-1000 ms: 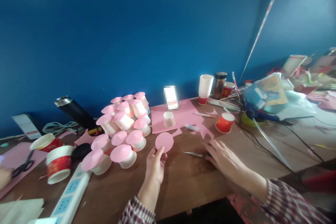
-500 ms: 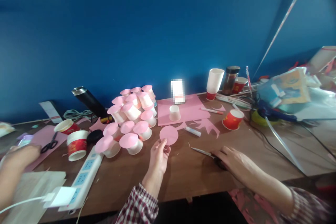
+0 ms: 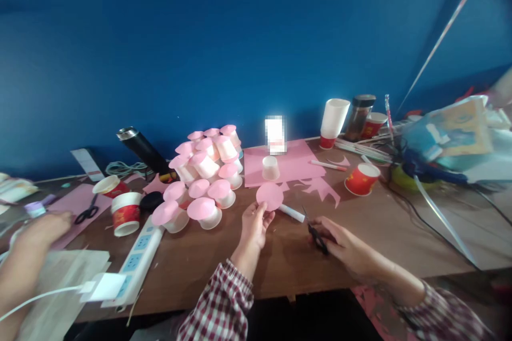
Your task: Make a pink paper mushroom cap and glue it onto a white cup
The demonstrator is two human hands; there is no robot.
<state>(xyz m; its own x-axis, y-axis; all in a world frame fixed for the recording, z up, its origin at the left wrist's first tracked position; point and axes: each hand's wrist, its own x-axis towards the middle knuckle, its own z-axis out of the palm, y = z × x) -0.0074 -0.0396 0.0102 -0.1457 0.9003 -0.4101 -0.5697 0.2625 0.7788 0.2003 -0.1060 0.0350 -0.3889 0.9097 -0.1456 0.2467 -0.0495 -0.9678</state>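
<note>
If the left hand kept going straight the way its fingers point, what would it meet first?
Holding the pink disc, the left hand points toward the wall; likely the small white cup on the pink sheet first, though depth is unclear.

The table (image 3: 280, 266) was smooth brown wood with a dull sheen, the pink disc (image 3: 270, 196) and pink sheet (image 3: 296, 162) looked like matt paper, the scissors (image 3: 316, 233) had thin metal blades, and the sleeve (image 3: 224, 309) was checked cloth.
</note>
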